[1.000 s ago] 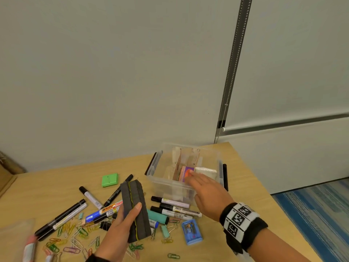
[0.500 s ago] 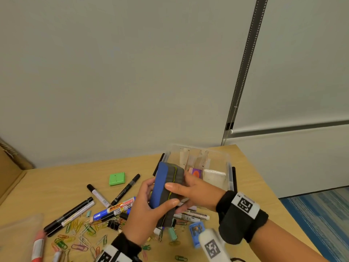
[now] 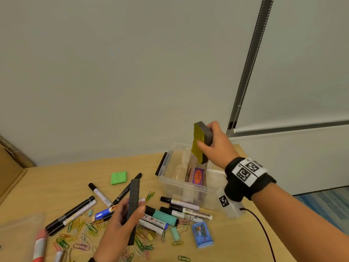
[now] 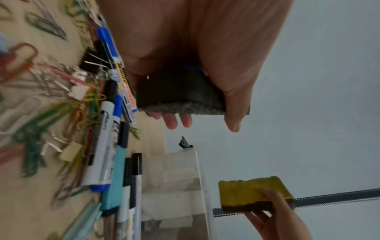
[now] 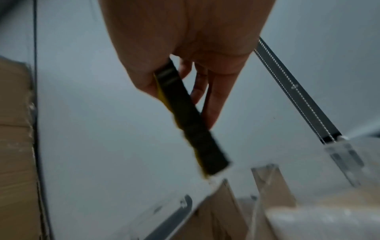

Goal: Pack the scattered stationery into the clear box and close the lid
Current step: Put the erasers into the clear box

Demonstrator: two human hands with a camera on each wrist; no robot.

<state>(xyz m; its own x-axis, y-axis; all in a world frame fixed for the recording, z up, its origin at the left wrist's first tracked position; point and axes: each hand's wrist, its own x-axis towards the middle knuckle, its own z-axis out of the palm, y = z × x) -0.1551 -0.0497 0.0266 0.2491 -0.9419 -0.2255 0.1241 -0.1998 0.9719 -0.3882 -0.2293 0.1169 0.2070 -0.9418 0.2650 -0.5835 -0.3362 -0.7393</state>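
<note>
Above the clear box at two o'clock on the table, the right hand pinched a yellow-faced eraser, while at six o'clock the left hand gripped a dark eraser over scattered markers and paper clips. Seen from the left wrist, fingers and thumb clamped the dark pad, the box at five o'clock. Seen from the right wrist, thumb and fingers squeezed the yellow-faced one above the box rim.

Looks like an office to me: light wood desk pushed against a plain grey-white partition wall with a slotted metal shelving rail, blue carpet on the floor, plus whiteboard markers and paper clips scattered everywhere.
</note>
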